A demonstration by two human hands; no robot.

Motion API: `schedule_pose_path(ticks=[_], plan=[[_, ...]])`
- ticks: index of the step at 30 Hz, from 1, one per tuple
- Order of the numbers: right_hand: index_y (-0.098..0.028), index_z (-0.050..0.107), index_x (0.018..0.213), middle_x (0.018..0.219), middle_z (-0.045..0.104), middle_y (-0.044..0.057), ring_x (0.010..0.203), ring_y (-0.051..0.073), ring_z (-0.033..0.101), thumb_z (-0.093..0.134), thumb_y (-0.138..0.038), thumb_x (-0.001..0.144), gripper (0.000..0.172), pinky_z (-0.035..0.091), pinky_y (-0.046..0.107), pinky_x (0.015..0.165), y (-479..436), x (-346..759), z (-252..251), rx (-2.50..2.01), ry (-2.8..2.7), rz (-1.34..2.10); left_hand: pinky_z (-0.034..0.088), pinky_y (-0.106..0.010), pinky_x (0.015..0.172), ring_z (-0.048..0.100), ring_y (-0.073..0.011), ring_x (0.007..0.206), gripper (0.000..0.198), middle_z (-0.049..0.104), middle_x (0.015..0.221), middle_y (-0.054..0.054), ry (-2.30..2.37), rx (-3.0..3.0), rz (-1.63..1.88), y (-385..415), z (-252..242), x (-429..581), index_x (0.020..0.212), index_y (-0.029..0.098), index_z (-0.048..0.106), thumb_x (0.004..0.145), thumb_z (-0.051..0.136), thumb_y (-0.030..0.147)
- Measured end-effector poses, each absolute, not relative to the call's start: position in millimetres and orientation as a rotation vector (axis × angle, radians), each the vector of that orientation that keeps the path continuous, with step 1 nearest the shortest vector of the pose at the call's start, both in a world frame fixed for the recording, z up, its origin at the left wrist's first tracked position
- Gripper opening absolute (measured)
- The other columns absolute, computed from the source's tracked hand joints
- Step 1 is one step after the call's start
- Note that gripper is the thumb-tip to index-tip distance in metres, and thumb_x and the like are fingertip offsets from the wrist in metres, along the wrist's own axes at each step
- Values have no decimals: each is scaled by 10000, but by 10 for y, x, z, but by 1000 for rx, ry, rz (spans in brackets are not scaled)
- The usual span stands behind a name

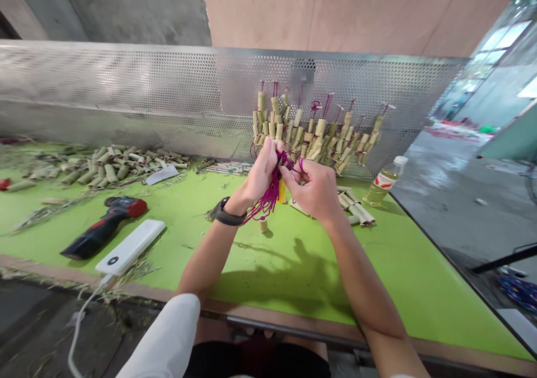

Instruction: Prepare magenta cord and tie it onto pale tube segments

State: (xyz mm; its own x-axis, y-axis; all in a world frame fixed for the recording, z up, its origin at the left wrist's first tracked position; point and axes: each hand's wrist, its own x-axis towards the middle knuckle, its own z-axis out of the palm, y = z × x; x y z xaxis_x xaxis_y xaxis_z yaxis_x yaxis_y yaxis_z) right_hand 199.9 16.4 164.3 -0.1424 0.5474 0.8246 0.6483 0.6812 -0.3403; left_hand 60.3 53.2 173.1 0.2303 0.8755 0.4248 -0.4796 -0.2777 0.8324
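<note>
My left hand [260,172] and my right hand [314,189] are raised together above the green table [293,266]. Both pinch a bundle of magenta cord [268,199] that hangs down between them in a tassel. A small yellow piece [281,190] shows between the palms. I wear a black watch [229,215] on the left wrist. One short bamboo piece [263,225] stands on the table right under my hands. Behind them, strung bamboo pieces [314,135] with magenta cords hang on the perforated metal screen [126,98].
A heap of cut bamboo tubes [104,165] lies at the back left. A red and black power tool [104,227] and a white power bank [131,246] with a cable lie at the front left. A plastic bottle [386,181] and tied bamboo bundles [356,206] lie at the right.
</note>
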Motion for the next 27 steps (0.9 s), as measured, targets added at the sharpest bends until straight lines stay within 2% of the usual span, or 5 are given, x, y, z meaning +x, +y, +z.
schedule_pose_path(ticks=[7,11,16,22,27], plan=[[-247,339,716,642,436,-55,579,113,360,730,-344,866,429,302,292,592,239,2073,1617,-888,-1895,-83,577,-330,732,592,-173,773,464,453,836,-27,307,1218,1348,461,1798,569,864,223,466,1100,323,597],[-258,355,791,741,484,-34,661,145,436,777,-353,835,435,375,313,631,300,2115,1597,-823,-1912,-23,560,-340,676,537,-169,698,420,419,841,-27,222,1336,1348,389,1814,543,872,232,458,1092,344,571],[-264,385,862,844,533,-7,735,177,512,716,-379,923,356,456,354,680,346,2107,1562,-711,-1942,139,599,-371,766,598,-197,825,382,423,893,-45,180,1393,1410,317,1826,525,884,234,450,1063,422,570],[-263,365,849,816,441,-21,733,173,429,670,-351,983,345,428,351,702,322,2069,1557,-634,-1974,158,590,-413,909,585,-192,845,324,438,918,-52,181,1396,1481,296,1845,514,875,227,460,1080,416,474],[-263,340,829,814,371,-29,717,161,367,657,-325,996,364,420,340,707,254,2032,1571,-540,-1906,327,565,-374,906,578,-186,864,246,468,950,-49,170,1419,1477,318,1824,503,879,228,467,1041,532,402]])
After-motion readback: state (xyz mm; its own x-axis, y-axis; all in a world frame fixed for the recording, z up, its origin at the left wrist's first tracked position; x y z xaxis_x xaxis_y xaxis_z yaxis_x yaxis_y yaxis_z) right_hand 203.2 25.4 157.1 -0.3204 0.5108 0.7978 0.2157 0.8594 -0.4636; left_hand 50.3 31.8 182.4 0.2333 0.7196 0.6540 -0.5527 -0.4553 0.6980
